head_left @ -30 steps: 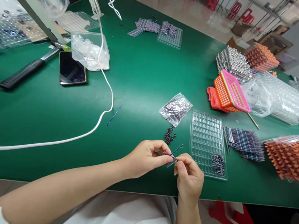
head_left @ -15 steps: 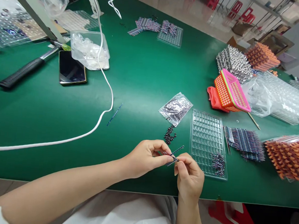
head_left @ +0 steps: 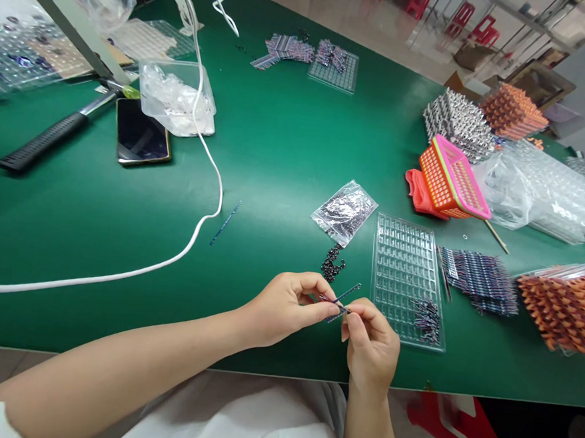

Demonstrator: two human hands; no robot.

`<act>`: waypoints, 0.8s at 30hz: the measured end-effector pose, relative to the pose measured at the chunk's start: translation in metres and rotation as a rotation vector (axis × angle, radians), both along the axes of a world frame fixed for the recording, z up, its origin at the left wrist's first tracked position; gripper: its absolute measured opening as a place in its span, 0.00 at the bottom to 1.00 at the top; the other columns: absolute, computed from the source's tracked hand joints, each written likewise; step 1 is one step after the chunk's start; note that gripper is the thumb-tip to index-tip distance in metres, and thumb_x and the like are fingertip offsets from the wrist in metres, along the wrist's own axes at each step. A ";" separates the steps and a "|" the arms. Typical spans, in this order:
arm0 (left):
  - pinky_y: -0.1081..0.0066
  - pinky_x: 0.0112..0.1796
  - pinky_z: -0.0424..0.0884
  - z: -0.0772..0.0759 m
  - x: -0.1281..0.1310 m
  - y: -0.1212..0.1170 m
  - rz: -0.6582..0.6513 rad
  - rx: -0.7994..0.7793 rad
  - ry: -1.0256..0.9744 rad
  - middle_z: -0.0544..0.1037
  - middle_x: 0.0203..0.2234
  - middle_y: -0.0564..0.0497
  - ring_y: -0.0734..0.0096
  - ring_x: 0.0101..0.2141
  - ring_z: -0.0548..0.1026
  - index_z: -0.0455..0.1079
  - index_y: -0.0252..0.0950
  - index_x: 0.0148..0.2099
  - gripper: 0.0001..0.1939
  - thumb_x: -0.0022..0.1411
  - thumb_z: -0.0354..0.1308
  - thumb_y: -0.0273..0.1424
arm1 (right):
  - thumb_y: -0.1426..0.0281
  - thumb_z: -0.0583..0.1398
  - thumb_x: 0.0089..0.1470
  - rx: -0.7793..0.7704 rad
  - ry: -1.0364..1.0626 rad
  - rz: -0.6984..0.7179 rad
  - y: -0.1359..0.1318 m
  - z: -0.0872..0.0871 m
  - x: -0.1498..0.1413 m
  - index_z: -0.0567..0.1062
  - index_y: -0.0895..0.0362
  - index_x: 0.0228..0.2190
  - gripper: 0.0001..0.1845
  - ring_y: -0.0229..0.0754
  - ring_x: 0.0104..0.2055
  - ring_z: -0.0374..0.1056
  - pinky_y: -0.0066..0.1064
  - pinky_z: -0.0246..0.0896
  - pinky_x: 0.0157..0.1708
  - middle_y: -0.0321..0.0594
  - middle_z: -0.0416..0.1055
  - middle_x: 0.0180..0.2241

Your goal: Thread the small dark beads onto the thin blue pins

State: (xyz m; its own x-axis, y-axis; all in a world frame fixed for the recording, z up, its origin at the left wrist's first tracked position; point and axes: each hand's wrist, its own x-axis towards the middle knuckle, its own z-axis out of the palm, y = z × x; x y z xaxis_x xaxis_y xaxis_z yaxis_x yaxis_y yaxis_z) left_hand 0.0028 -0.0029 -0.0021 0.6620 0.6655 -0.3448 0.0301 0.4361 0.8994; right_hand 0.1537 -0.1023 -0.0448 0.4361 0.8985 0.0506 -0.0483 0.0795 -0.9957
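Note:
My left hand (head_left: 299, 311) pinches a few thin dark-blue strips (head_left: 348, 292) between thumb and fingers; one sticks out up and to the right. My right hand (head_left: 371, 341) is closed in a pinch at the strips' near end, with a tiny dark piece at its fingertips too small to name. The fingertips of both hands almost meet. Just beyond them lies a loose pile of small black beads (head_left: 332, 264), below a clear zip bag (head_left: 346, 213) of dark bits. To the right is a clear plastic tray (head_left: 402, 267) with a bunch of small dark pieces (head_left: 426, 321) in one corner.
Bundled blue strips (head_left: 481, 280) and orange stacks (head_left: 564, 308) lie at the right, near a pink and orange basket (head_left: 450, 180). A white cable (head_left: 205, 219) crosses the table at the left, with a phone (head_left: 142, 133), a hammer (head_left: 47, 140) and a single strip (head_left: 225, 222) around it.

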 end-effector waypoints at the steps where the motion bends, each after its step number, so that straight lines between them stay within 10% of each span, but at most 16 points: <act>1: 0.71 0.36 0.70 0.000 0.000 0.000 -0.001 0.002 0.000 0.77 0.28 0.52 0.72 0.31 0.74 0.73 0.33 0.33 0.07 0.56 0.65 0.32 | 0.73 0.63 0.57 -0.001 -0.003 -0.001 0.000 0.000 0.000 0.79 0.53 0.34 0.05 0.30 0.22 0.62 0.22 0.55 0.18 0.32 0.66 0.27; 24: 0.72 0.33 0.69 0.003 0.000 -0.001 0.013 -0.031 -0.002 0.76 0.24 0.53 0.72 0.29 0.74 0.72 0.33 0.32 0.06 0.53 0.65 0.30 | 0.69 0.64 0.56 -0.085 0.030 0.021 0.000 0.001 0.002 0.79 0.55 0.32 0.03 0.32 0.21 0.61 0.24 0.56 0.18 0.34 0.67 0.26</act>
